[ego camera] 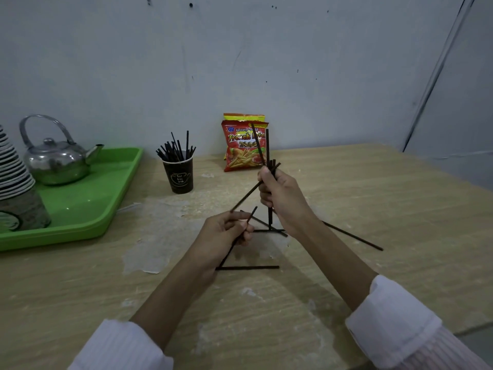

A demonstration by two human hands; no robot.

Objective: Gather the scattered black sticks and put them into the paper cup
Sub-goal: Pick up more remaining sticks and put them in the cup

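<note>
A dark paper cup (178,177) stands on the wooden table, left of centre, with several black sticks (174,150) upright in it. My right hand (282,198) is raised above the table and grips a loose bundle of several black sticks (267,148) that fan out up and down. My left hand (226,233) is lower and to the left, pinching one black stick (249,217) at a slant. More sticks lie flat on the table: one (248,268) below my left hand, one (354,235) right of my right wrist, others (266,230) crossing between my hands.
A green tray (101,209) at the left holds a metal kettle (57,161) and a stack of paper cups (16,188). A red snack bag (244,148) leans on the wall behind my right hand. The table's right edge (440,169) slants away.
</note>
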